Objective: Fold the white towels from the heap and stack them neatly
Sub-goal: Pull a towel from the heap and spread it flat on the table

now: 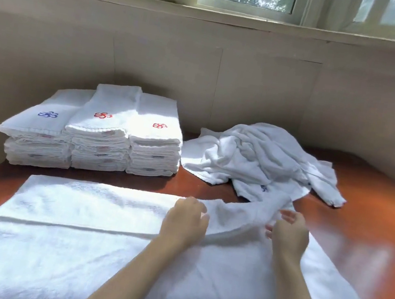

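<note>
Towel point(103, 212) is spread on the bench point(366, 217) under the fingers, with one lengthwise fold laid. Its far flap is grasped by the left fingers point(198, 207). The right fingers point(290, 215) are curled beside it, and whether they grasp it cannot be told. Next, the flap probably must be flattened, short of the heap point(262, 157) just beyond.
</note>
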{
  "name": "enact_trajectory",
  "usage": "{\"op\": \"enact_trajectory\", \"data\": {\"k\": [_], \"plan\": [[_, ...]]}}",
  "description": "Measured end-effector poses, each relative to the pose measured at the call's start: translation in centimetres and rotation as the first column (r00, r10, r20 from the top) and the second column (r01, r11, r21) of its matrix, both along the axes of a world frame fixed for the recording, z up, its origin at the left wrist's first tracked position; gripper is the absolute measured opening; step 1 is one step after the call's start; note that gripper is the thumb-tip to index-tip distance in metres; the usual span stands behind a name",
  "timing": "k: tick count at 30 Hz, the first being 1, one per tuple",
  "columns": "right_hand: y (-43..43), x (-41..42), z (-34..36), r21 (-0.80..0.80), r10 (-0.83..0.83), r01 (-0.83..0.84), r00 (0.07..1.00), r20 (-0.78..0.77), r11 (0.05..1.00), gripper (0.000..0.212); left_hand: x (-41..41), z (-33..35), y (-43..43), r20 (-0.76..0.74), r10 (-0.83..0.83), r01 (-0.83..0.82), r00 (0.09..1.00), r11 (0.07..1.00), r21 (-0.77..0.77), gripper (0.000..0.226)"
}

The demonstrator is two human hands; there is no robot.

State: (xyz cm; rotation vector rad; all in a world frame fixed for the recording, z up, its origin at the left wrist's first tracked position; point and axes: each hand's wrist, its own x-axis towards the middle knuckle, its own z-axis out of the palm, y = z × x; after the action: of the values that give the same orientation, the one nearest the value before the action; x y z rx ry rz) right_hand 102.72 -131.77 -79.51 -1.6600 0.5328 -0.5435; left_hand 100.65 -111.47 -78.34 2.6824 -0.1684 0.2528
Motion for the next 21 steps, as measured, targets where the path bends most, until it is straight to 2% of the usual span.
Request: {"op": "enact_trajectory", "data": {"k": [3, 6, 8, 9, 10, 12, 14, 16, 17, 18, 19, 21], "plan": [[-3.4, 1.0, -0.6, -0.072, -0.005, 0.001, 0.998, -0.055, 0.997, 0.033, 1.1, -0.1, -5.0, 0.094, -0.212, 0.215, 0.973, 0.976, -0.025, 0.036], [-6.0, 2.8, -0.7, 0.009, 0.086, -0.086, 0.981, -0.172, 0.996, 0.032, 2.1, -0.6, -7.4, 0.033, -0.253, 0.251, 0.967, 0.967, 0.037, 0.043], [-6.9, 4.2, 0.1, 0.028, 0.141, -0.139, 0.959, -0.246, 0.99, 0.025, 2.3, -1.1, -8.0, -0.012, -0.25, 0.248, 0.968, 0.954, 0.168, 0.038], [-7.2, 4.9, 0.6, 0.008, 0.159, -0.164, 0.947, -0.279, 0.986, 0.028, 2.3, -1.3, -8.2, -0.007, -0.25, 0.246, 0.968, 0.946, 0.212, 0.032], [-7.4, 5.7, 1.0, -0.016, 0.169, -0.183, 0.938, -0.302, 0.983, 0.035, 2.3, -1.4, -8.3, 0.006, -0.261, 0.255, 0.965, 0.945, 0.204, 0.03], [-7.5, 7.2, 1.2, -0.083, 0.18, -0.218, 0.928, -0.327, 0.973, 0.048, 2.1, -1.3, -8.3, 0.005, -0.338, 0.336, 0.941, 0.938, 0.085, 0.04], [-7.5, 8.2, 0.8, -0.233, 0.141, -0.236, 0.921, -0.362, 0.944, 0.059, 2.0, -1.0, -8.1, -0.024, -0.443, 0.442, 0.896, 0.896, -0.029, 0.053], [-7.5, 9.0, 0.6, -0.342, 0.089, -0.248, 0.904, -0.418, 0.907, 0.059, 1.9, -0.4, -7.5, -0.074, -0.511, 0.506, 0.856, 0.859, -0.079, 0.06], [-7.5, 9.2, 0.8, -0.338, 0.083, -0.257, 0.888, -0.452, 0.906, 0.053, 1.8, -0.2, -7.2, -0.103, -0.534, 0.526, 0.84, 0.846, -0.089, 0.061], [-7.6, 9.3, 1.0, -0.278, 0.095, -0.245, 0.883, -0.46, 0.929, 0.043, 1.7, -0.1, -6.9, -0.135, -0.553, 0.543, 0.822, 0.833, -0.104, 0.059], [-7.8, 9.3, 1.2, -0.151, 0.126, -0.21, 0.893, -0.433, 0.966, 0.034, 1.8, 0.0, -6.6, -0.168, -0.573, 0.556, 0.802, 0.819, -0.142, 0.054], [-8.3, 8.8, 1.5, 0.18, 0.187, -0.13, 0.918, -0.349, 0.975, 0.022, 1.8, 0.7, -6.0, -0.202, -0.585, 0.527, 0.786, 0.804, -0.275, 0.031]]}}
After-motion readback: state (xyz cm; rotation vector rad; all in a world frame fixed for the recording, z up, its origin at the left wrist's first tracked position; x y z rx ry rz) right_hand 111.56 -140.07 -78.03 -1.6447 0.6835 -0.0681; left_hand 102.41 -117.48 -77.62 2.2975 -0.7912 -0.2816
